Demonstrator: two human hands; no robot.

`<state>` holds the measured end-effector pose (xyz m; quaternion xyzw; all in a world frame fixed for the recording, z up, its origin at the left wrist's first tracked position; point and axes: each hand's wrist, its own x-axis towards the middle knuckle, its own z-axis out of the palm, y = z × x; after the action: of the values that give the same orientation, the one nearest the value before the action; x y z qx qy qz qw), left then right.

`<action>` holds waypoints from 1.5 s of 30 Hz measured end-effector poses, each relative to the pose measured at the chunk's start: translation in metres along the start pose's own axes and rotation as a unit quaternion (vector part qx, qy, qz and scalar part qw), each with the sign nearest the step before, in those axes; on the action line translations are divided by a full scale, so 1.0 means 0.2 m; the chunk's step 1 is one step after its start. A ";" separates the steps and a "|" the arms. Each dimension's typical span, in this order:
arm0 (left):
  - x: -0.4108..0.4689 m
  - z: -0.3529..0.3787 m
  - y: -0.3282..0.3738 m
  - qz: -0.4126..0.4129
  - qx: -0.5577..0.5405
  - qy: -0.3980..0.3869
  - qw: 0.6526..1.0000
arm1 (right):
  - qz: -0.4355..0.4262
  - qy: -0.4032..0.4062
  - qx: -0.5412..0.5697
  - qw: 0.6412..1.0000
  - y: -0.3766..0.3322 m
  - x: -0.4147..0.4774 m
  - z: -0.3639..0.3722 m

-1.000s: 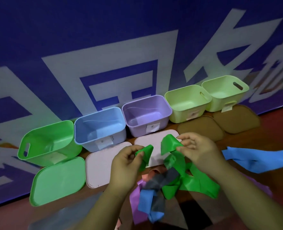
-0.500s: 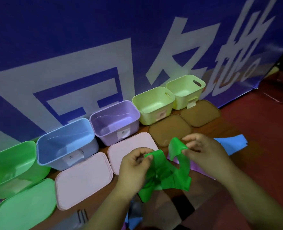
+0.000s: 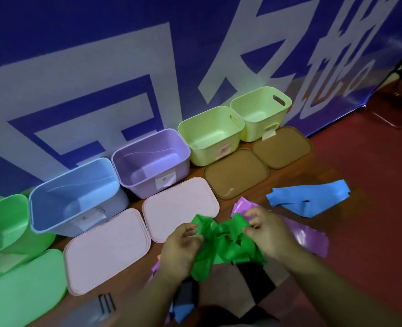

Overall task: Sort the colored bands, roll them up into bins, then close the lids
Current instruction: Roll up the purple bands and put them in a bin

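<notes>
- Between both hands, low centre of view, above the surface — green band (image 3: pixel 223 249), bunched in a loose wad w/ folds and loops.
- Left hand (image 3: pixel 181 252) grips the wad's left side, fingers curled round it; right hand (image 3: pixel 271 234) pinches an upper fold on the right.
- Handling, my guess: v. light, thin, limp, prob. stretchy and a bit slick, so it flops and tangles. Best taken at one free end, flat btwn thumb and fingers, then rolled from there.
- Long axis: none clear now — wad spans roughly left-right btwn the hands, one tail hangs toward the person below the left hand.
- Green bin (image 3: pixel 4 223) sits far left, lid off, well apart from the band.
</notes>
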<state>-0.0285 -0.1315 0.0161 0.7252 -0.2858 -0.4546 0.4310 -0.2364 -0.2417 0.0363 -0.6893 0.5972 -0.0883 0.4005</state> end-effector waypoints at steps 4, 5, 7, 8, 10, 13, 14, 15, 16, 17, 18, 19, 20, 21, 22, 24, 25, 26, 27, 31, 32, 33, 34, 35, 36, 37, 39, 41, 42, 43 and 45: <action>-0.02 -0.14 -0.11 0.000 0.069 0.022 0.997 | -0.005 -0.038 -0.032 0.999 0.00 0.08 0.16; -0.02 -0.17 -0.14 0.010 0.110 0.038 0.993 | -0.017 -0.045 -0.049 0.998 -0.01 0.08 0.18; -0.02 -0.23 -0.20 0.018 0.165 0.045 0.985 | -0.047 -0.052 -0.085 0.994 -0.04 0.09 0.23; -0.03 -0.25 -0.22 0.018 0.182 0.038 0.982 | -0.062 -0.053 -0.096 0.992 -0.06 0.09 0.25; -0.02 -0.29 -0.27 0.008 0.198 0.028 0.980 | -0.090 -0.055 -0.111 0.988 -0.09 0.08 0.29; -0.01 -0.34 -0.31 0.020 0.216 0.015 0.976 | -0.134 -0.061 -0.112 0.983 -0.15 0.07 0.36; -0.01 -0.35 -0.32 0.026 0.216 0.009 0.976 | -0.147 -0.068 -0.117 0.980 -0.17 0.08 0.39; -0.01 -0.35 -0.32 0.028 0.221 0.003 0.975 | -0.150 -0.082 -0.129 0.977 -0.19 0.09 0.41; -0.02 -0.36 -0.33 0.027 0.222 0.001 0.975 | -0.145 -0.097 -0.145 0.974 -0.21 0.11 0.44; -0.02 -0.36 -0.34 0.020 0.224 0.001 0.974 | -0.136 -0.111 -0.167 0.970 -0.23 0.12 0.46; -0.02 -0.36 -0.35 0.022 0.226 0.003 0.974 | -0.124 -0.123 -0.194 0.965 -0.24 0.14 0.49; -0.03 -0.36 -0.36 0.022 0.230 0.006 0.973 | -0.110 -0.136 -0.219 0.960 -0.25 0.15 0.50; -0.03 -0.35 -0.37 0.029 0.233 0.009 0.972 | -0.094 -0.148 -0.233 0.956 -0.26 0.16 0.52; -0.03 -0.35 -0.37 0.037 0.238 0.007 0.971 | -0.081 -0.157 -0.237 0.955 -0.26 0.16 0.53; -0.03 -0.35 -0.38 0.049 0.243 -0.001 0.969 | -0.073 -0.161 -0.233 0.956 -0.26 0.16 0.54; -0.02 -0.34 -0.39 0.067 0.268 -0.016 0.961 | -0.063 -0.159 -0.221 0.960 -0.26 0.16 0.55; -0.02 -0.34 -0.39 0.063 0.273 -0.020 0.960 | -0.056 -0.157 -0.210 0.963 -0.26 0.15 0.55; -0.01 -0.33 -0.39 0.063 0.273 -0.021 0.960 | -0.049 -0.156 -0.196 0.967 -0.26 0.15 0.55; 0.00 -0.33 -0.39 0.065 0.276 -0.020 0.959 | -0.043 -0.154 -0.185 0.970 -0.26 0.15 0.55; 0.03 -0.32 -0.41 0.084 0.296 -0.045 0.950 | -0.070 -0.106 -0.171 0.977 -0.28 0.11 0.53; 0.04 -0.32 -0.41 0.087 0.302 -0.053 0.948 | -0.089 -0.090 -0.171 0.977 -0.28 0.09 0.52; 0.05 -0.32 -0.41 0.088 0.307 -0.059 0.946 | -0.110 -0.072 -0.175 0.976 -0.30 0.08 0.50; 0.05 -0.32 -0.41 0.090 0.309 -0.065 0.945 | -0.130 -0.055 -0.179 0.974 -0.31 0.06 0.49; 0.05 -0.32 -0.40 0.092 0.309 -0.071 0.944 | -0.146 -0.039 -0.180 0.972 -0.32 0.04 0.47; 0.05 -0.31 -0.40 0.094 0.305 -0.077 0.945 | -0.161 -0.027 -0.177 0.971 -0.33 0.02 0.46; 0.06 -0.31 -0.41 0.092 0.301 -0.079 0.946 | -0.174 -0.016 -0.175 0.969 -0.34 0.00 0.45; 0.06 -0.30 -0.43 0.082 0.289 -0.081 0.950 | -0.208 0.000 -0.164 0.964 -0.36 -0.02 0.42; 0.03 -0.30 -0.43 0.070 0.239 -0.079 0.965 | -0.234 -0.006 -0.128 0.964 -0.39 -0.06 0.40; 0.02 -0.30 -0.42 0.068 0.210 -0.074 0.973 | -0.231 -0.020 -0.095 0.968 -0.41 -0.08 0.39; 0.00 -0.31 -0.39 0.070 0.182 -0.063 0.979 | -0.216 -0.041 -0.051 0.974 -0.43 -0.11 0.37; -0.05 -0.32 -0.35 0.083 0.121 -0.045 0.988 | -0.169 -0.091 0.035 0.981 -0.48 -0.15 0.36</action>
<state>0.0265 -0.0688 -0.0278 0.7251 -0.4167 -0.4112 0.3627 -0.1296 -0.1870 0.0623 -0.7709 0.4297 -0.1132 0.4564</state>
